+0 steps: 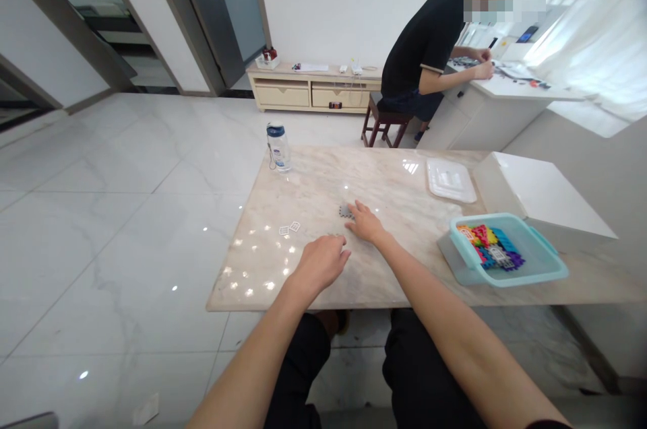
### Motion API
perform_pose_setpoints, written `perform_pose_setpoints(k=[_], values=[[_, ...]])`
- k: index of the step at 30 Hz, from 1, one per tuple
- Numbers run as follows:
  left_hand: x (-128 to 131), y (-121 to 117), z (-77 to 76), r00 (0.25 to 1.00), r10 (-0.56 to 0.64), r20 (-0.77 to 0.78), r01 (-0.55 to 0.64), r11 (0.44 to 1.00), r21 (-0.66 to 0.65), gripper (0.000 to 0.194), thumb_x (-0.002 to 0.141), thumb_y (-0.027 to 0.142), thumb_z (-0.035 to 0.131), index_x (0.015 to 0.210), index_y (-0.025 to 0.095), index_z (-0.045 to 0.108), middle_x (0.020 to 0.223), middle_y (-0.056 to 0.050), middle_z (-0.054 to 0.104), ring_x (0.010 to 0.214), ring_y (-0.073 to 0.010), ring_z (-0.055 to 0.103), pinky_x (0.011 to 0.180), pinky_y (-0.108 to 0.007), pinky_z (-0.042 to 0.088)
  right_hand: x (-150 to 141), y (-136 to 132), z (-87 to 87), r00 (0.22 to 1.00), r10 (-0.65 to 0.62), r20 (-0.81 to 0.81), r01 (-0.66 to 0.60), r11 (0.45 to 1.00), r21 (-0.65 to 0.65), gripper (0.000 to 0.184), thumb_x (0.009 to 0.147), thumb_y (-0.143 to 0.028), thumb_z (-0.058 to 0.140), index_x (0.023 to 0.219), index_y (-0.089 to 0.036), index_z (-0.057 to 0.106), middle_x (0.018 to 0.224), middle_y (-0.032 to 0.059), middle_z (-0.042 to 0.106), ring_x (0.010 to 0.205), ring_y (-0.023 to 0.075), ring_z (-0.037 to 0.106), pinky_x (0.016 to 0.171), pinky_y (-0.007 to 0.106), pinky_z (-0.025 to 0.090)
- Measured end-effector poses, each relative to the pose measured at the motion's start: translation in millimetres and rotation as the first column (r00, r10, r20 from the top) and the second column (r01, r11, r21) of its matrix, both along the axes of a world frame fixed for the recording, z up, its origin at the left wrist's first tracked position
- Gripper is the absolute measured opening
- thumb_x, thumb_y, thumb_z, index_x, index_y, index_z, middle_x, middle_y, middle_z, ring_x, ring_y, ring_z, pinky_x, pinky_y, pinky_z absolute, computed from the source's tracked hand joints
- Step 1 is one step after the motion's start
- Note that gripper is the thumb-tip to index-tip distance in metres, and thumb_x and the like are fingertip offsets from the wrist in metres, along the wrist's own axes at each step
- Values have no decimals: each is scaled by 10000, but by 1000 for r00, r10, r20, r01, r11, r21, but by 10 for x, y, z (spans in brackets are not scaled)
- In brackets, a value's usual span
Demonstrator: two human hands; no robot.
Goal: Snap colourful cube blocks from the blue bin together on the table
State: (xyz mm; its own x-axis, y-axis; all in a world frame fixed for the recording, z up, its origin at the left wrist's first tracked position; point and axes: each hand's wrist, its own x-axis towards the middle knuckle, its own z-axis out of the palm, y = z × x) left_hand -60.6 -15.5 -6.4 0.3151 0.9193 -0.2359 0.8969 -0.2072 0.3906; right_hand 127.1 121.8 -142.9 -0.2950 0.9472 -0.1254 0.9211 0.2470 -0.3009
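The person sits at a long marble table [253,281] with both bare hands on top of it. The right hand [366,223] reaches forward, and its fingers [356,208] are a little spread. Their tips are right by a small gray plastic block piece [346,211], and they may be touching it, but it is hard to tell. They are not pinching it. The gray piece lies flat on the table, in front of the right hand.

The left hand [321,264] is lower down and just beside the right hand. Its fingers [344,252] are close together and curled a bit, with the tips pointing toward the right hand. You cannot tell if they hold anything small.

Two small white cards [289,228] lie on the table to the left of the hands. A water bottle with a blue cap [279,147] stands at the far edge. To the right is a clear blue-green plastic box [510,219] with bright toy blocks [488,247] in it. Past it are a white plastic lid [449,180] and a big white box [540,196].

Far away, another person [424,38] sits on a wooden stool [387,122] at a white desk [510,91], with both hands up on it.
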Motion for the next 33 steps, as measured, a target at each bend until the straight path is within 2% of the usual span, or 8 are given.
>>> perform_pose_setpoints(k=[5,13,18,20,24,27,30,33], values=[[-7,23,-59,1000,10,-10,-10,1000,-14,361,1095,407,528,1306,216,751,1270,-145,808,1198,-345,753,971,-412,546,-33,-46,8,996,93,16,-93,996,1,462,1082,-255,604,1542,-221,629,1610,168,590,1488,331,519,1219,426,443],[-58,77,-287,1000,-4,-26,2,995,-95,349,1072,421,560,1263,224,776,1293,-136,808,1187,-313,761,966,-382,565,219,-465,151,977,211,19,-210,977,-40,316,1027,-149,664,1325,-180,763,1435,172,710,1361,314,618,1174,386,470],[-50,78,-252,998,-12,-54,5,992,-128,319,1049,402,604,1193,207,812,1264,-135,823,1142,-282,778,941,-341,573,538,-827,232,969,246,-3,-246,968,-51,454,964,-83,722,1405,-188,727,1493,142,695,1412,253,616,1189,333,452],[-34,79,-223,999,-11,-52,5,992,-123,322,1053,398,599,1197,206,814,1275,-132,824,1153,-275,775,946,-332,570,648,-926,246,972,234,-4,-234,971,-55,441,947,-92,749,1374,-200,750,1468,136,711,1389,258,636,1170,334,469],[0,92,-198,999,3,-51,-8,995,-96,344,1064,404,577,1231,209,806,1312,-129,814,1184,-275,765,951,-328,568,746,-1013,258,979,202,12,-201,978,-55,263,956,-109,740,1193,-191,819,1325,140,765,1294,273,689,1120,324,496],[-5,109,-204,998,5,-59,-11,995,-95,346,1057,405,580,1222,204,808,1306,-131,815,1169,-275,769,939,-326,570,705,-1006,260,983,182,30,-180,983,-45,169,988,-223,757,1137,-179,824,1263,155,773,1258,285,697,1098,317,504],[-47,129,-225,998,1,-64,-7,995,-100,349,1054,412,584,1214,199,809,1294,-132,818,1159,-278,770,938,-330,571,613,-965,236,989,140,48,-138,990,-36,235,987,-351,790,1132,-168,816,1251,173,764,1222,302,699,1069,330,519],[-102,147,-263,998,0,-66,-7,994,-107,361,1060,426,576,1229,203,804,1298,-132,816,1158,-283,769,946,-336,570,524,-899,185,995,94,42,-93,995,-26,228,999,-339,762,1121,-150,806,1241,186,756,1194,303,695,1051,338,520]])
